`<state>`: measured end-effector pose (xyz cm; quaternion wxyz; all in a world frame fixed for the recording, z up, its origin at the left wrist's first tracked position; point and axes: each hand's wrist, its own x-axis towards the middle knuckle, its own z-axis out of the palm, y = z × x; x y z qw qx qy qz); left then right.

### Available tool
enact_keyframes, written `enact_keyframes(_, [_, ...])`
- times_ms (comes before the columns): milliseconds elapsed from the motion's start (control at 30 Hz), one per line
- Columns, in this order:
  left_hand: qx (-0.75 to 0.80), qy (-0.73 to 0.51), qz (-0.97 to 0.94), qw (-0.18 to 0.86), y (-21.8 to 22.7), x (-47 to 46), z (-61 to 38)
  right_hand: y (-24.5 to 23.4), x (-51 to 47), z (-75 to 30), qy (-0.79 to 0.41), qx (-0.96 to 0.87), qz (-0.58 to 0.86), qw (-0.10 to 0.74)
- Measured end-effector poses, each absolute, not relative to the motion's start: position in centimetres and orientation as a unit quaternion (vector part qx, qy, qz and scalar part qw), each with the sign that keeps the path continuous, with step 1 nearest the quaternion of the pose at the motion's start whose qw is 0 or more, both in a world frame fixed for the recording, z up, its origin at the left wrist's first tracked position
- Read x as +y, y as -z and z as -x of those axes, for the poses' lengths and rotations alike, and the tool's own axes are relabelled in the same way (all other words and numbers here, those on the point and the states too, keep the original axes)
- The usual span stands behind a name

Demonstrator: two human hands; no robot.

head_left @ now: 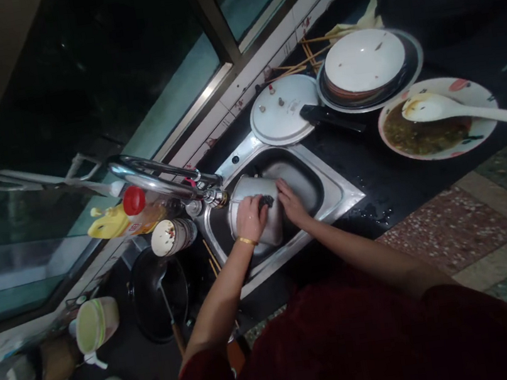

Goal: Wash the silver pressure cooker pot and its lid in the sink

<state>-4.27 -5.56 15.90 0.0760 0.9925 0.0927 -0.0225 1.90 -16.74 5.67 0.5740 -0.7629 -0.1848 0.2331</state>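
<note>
A silver metal pot (262, 233) lies tilted in the steel sink (340, 193), under the chrome faucet (157, 182). My left hand (249, 221), with a gold bangle at the wrist, presses a dark scouring pad (265, 201) against the pot's outside. The pad shows at my fingertips and is partly covered by them. On the pot's right edge, my right hand (292, 205) steadies it with the fingers bent against the metal. Behind the sink lies a round pressure cooker lid (284, 111) with a black handle.
Right of the sink stand stacked plates (365, 59) and a bowl of soup (430, 132) with a white ladle (470, 110). Chopsticks (297, 69) lie behind. To the left are a paper cup (170, 237), a yellow bottle (113, 223) and a black wok (155, 300).
</note>
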Motion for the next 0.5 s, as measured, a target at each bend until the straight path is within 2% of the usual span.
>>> enact_keyframes(100, [0.092, 0.045, -0.992, 0.071, -15.5, -4.9, 2.1, -5.4, -17.0, -2.2, -0.231, -0.199, 0.783, 0.542])
enact_keyframes(233, [0.062, 0.025, -0.988, 0.138, -15.1, -4.7, 3.0, -6.3, -17.2, -1.7, -0.244, -0.245, 0.786, 0.513])
enact_keyframes(367, [0.124, -0.011, -0.977, 0.172, -15.0, -5.6, 5.1, -9.7, -16.8, -1.8, -0.232, -0.316, 0.783, 0.483])
enact_keyframes(500, [0.170, -0.003, -0.948, 0.268, -15.7, -4.1, 6.3, -13.1, -15.5, -2.9, -0.183, -0.415, 0.788, 0.417])
